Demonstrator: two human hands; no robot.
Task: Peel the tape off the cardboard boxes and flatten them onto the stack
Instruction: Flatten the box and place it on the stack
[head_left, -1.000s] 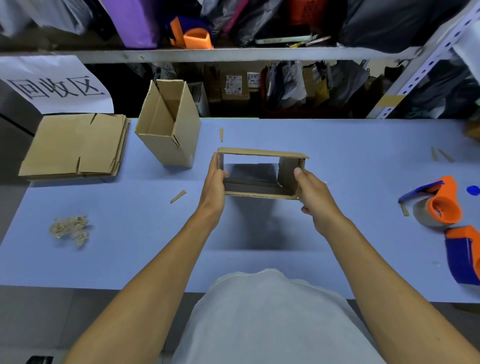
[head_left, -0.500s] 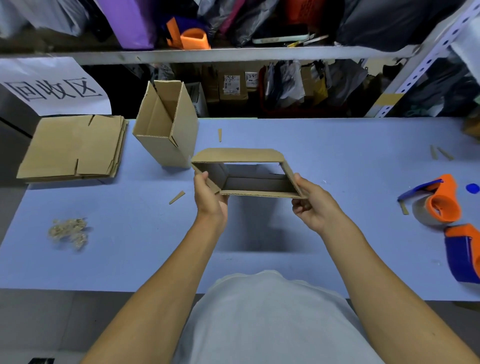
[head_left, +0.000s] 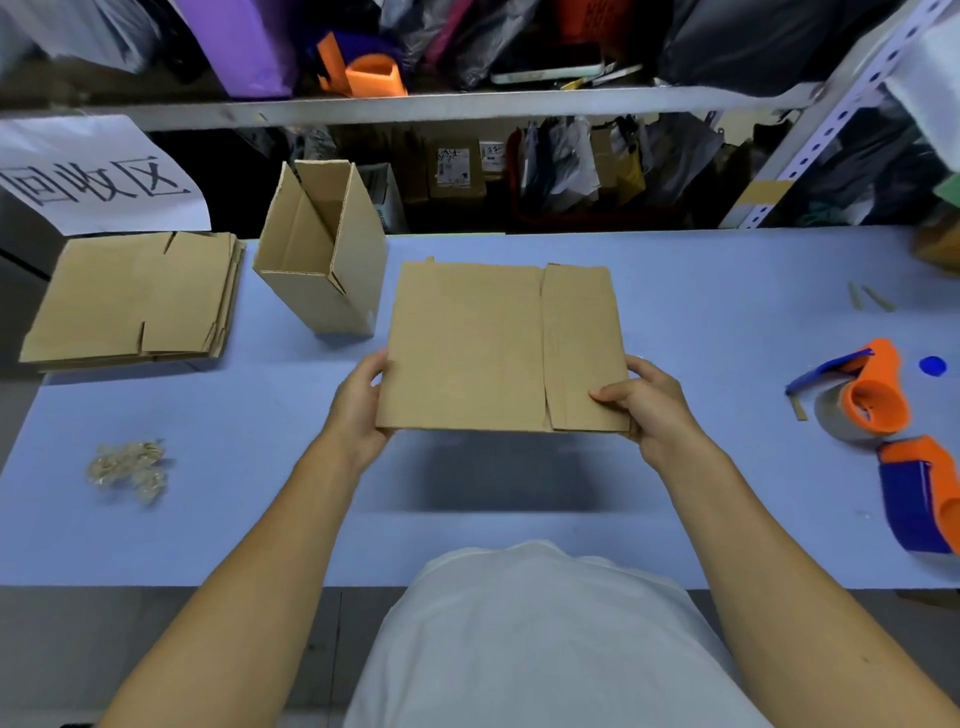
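Observation:
A flattened brown cardboard box (head_left: 483, 348) hangs flat above the middle of the blue table (head_left: 727, 291). My left hand (head_left: 358, 405) grips its near left corner and my right hand (head_left: 649, 405) grips its near right corner, thumb on top. An open, unflattened cardboard box (head_left: 332, 275) stands upright behind and left of it. The stack of flattened boxes (head_left: 130, 301) lies at the table's far left.
A clump of peeled tape (head_left: 130, 470) lies near the left front. Two orange-and-blue tape dispensers (head_left: 862, 400) (head_left: 919, 493) sit at the right edge. Small cardboard slivers (head_left: 867, 297) lie far right. A cluttered shelf (head_left: 467, 104) and a paper sign (head_left: 98, 176) are behind.
The box, held open as a hollow sleeve before, has been pressed flat between my hands and now lies level above the table.

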